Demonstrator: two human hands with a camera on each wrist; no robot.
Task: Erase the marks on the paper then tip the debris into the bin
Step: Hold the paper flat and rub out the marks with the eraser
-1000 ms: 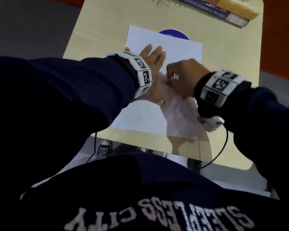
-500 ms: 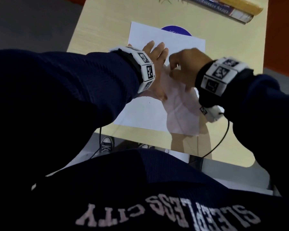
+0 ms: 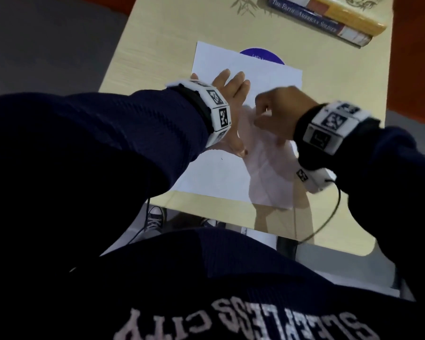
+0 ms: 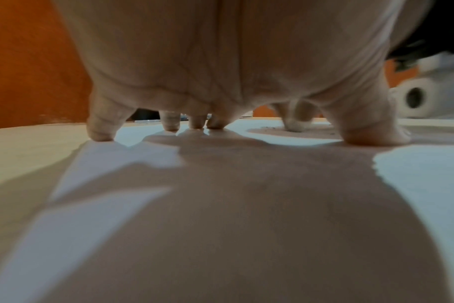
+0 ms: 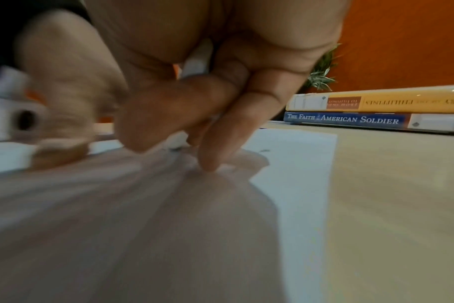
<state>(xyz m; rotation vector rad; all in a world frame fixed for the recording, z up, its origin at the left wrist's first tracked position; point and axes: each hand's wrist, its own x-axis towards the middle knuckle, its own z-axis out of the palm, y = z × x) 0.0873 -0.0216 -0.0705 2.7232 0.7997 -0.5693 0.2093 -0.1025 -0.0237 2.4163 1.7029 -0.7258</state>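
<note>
Item: paper (image 3: 233, 173), one white sheet. Lies flat on the bench (image 3: 157, 40); serves as landmark for all entries below.

Left hand (image 3: 231, 94): on the paper's left half, fingers (image 4: 101, 131) straight and spread, tips pressing the sheet down. Holds nothing.

Right hand (image 3: 277, 114): over the paper's right half, fingers (image 5: 213, 155) curled, pinching a small pale object against the sheet. Likely the eraser, but blur and the fingers hide it; cannot confirm.

Debris: a few dark specks on the paper just beside the right hand's contact point (image 5: 265, 151).

Purple disc (image 3: 260, 54): partly under the paper's far edge.

Books (image 3: 329, 23): stack of two, beyond the paper's far right corner.

Bin: not in view.

Stage, judged: erasing under way; tipping not begun.

Risks, judged:
- Sheet creasing or tearing if the left hand's pressure slackens during a stroke.
- Specks scattering onto the bench if rubbing runs toward the paper's right edge.
- Debris spilling when the sheet is lifted flat, not cupped.
</note>
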